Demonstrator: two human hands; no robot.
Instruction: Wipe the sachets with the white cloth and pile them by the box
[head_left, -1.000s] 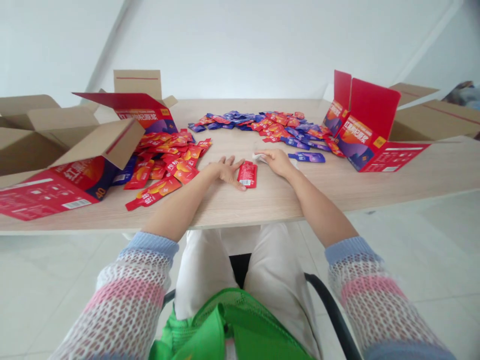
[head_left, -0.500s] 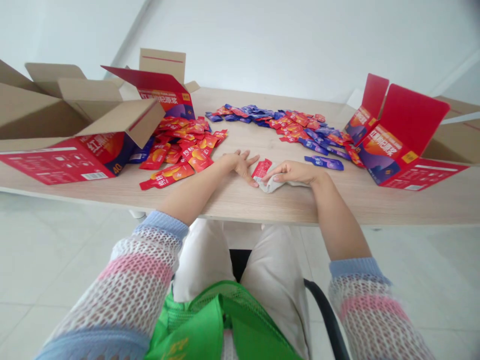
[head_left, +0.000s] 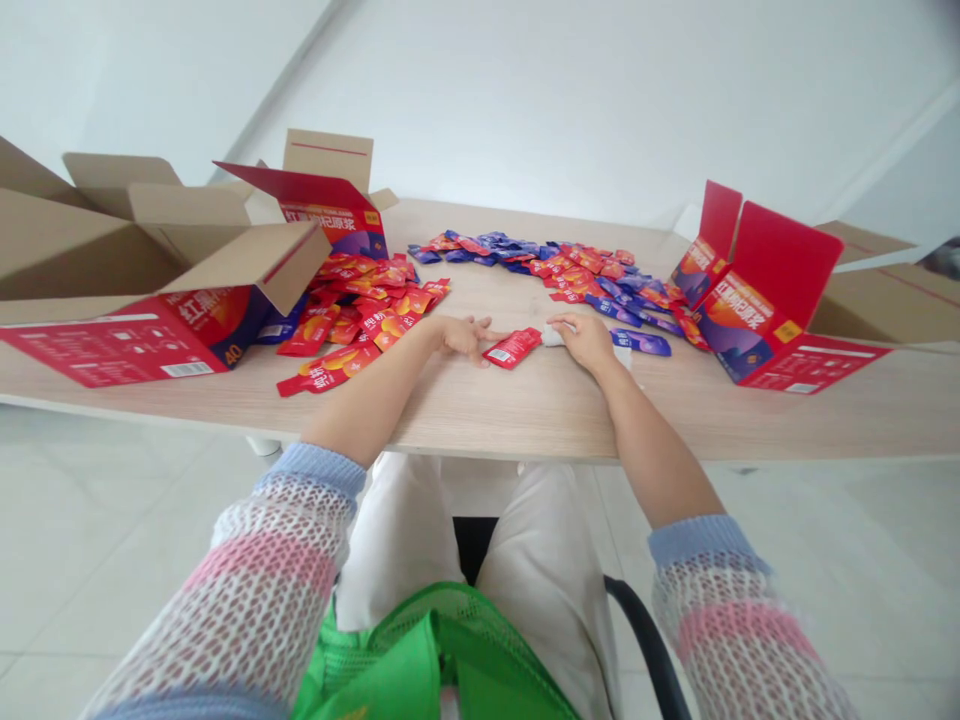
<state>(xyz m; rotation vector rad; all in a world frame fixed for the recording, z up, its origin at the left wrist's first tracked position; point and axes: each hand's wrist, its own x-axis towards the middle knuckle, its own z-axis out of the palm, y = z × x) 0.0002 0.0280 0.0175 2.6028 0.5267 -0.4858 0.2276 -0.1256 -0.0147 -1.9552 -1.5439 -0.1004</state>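
A red sachet point(head_left: 513, 348), printed side with a barcode up, lies flat on the table between my hands. My left hand point(head_left: 466, 338) is at its left end, fingers apart, with a fingertip on or right against the sachet. In my right hand point(head_left: 586, 340) a crumpled white cloth point(head_left: 552, 336) is pinched, its edge close to the sachet's right end. Most of the cloth is hidden under that hand. Just right of my right hand lies a purple sachet point(head_left: 641, 343).
A heap of red sachets point(head_left: 375, 290) is at left, beside an open red carton point(head_left: 142, 340) and another carton point(head_left: 337, 220) behind. Red and purple sachets point(head_left: 517, 250) curve along the back. Open red cartons point(head_left: 757, 310) stand at right on the wooden table point(head_left: 480, 425).
The cloth has come off the sachet as my right hand drew away from it. The sachet now lies more sideways, fully in view. My left hand has shifted slightly left.
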